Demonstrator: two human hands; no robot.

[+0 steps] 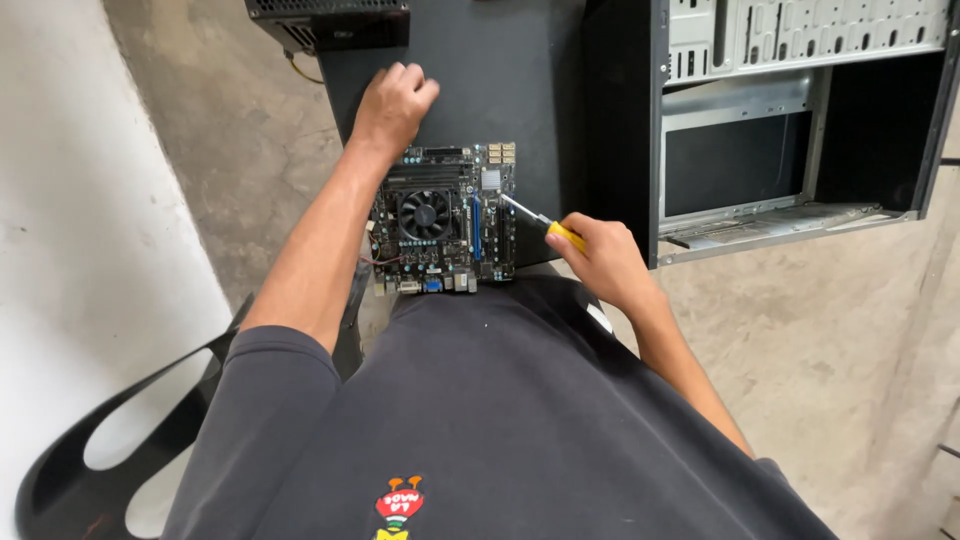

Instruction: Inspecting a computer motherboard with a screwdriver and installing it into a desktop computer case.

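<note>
We look down over a dark shirt at a square dark-green computer motherboard (443, 220) lying flat on a black bench (520, 80), at the bench's near edge, just in front of the body. A black cooling fan (425, 214) sits in the board's middle, a blue slot to its right, and a row of connector ports along the near edge.

The left hand (392, 105) rests palm down on the bench at the board's far left corner, fingers loosely curled and holding nothing. The right hand (600, 258) is closed around the yellow handle of a slim metal-shafted screwdriver (535, 220), its tip touching the board near the right edge.

We judge the board to be light, stiff and fragile (the fan and small parts stand proud of it), so it is best gripped by its bare edges, not by the fan or the ports.

To the right stands an open grey and black metal computer case (790, 120). A black box with vents (328, 22) lies at the far left. A black plastic chair (130, 420) shows at the near left, over a concrete floor (240, 130).
</note>
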